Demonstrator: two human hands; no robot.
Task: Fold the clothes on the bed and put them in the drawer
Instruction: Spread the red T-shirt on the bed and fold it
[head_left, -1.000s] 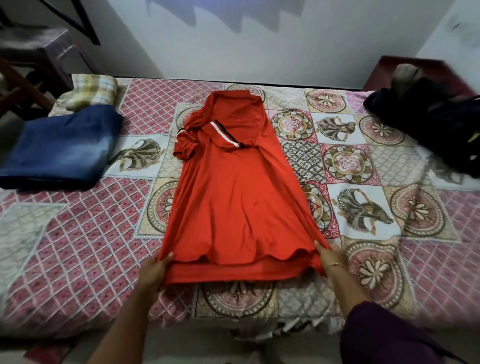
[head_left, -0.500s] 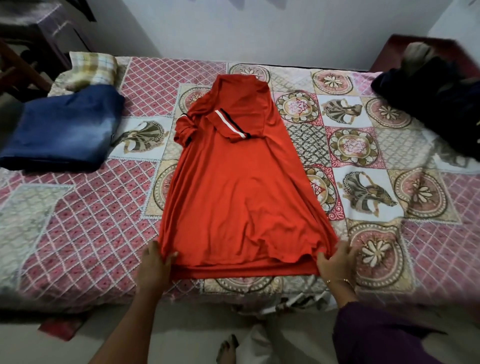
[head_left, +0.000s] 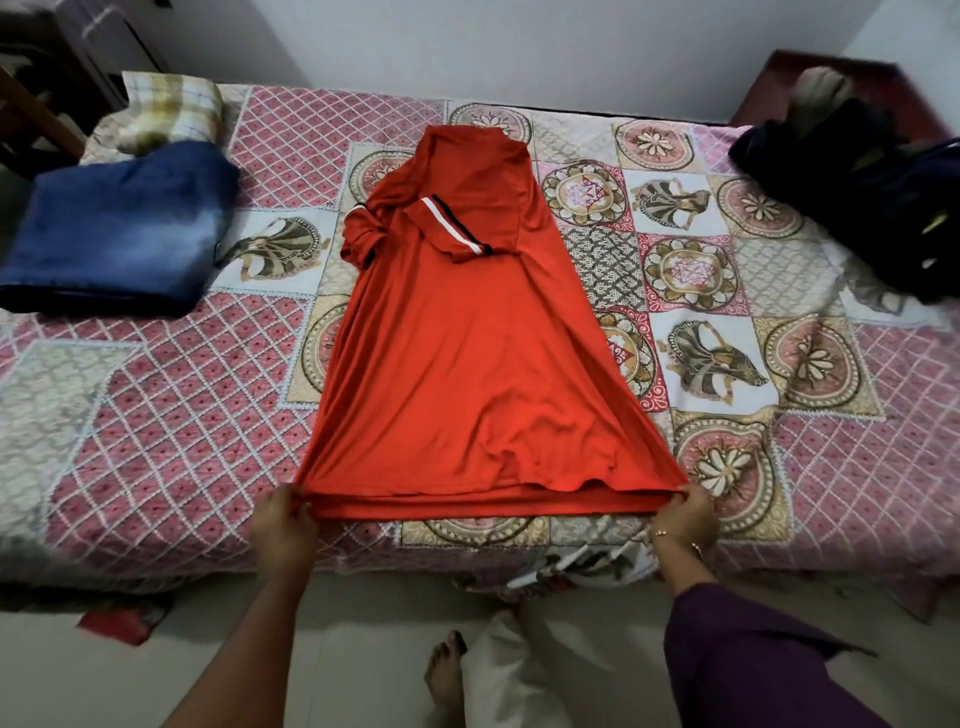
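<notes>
Left hand (head_left: 283, 525) pinches the hem corner of the red polo shirt (head_left: 467, 332) at 7 o'clock; right hand (head_left: 685, 512) pinches the opposite corner at 5 o'clock. Hem pulled taut between them. Shirt lies lengthwise at centre of the patterned bedspread (head_left: 182, 431), sleeves folded in. Folded blue jeans (head_left: 119, 234) at 10 o'clock; dark clothes pile (head_left: 857, 192) at 2 o'clock.
</notes>
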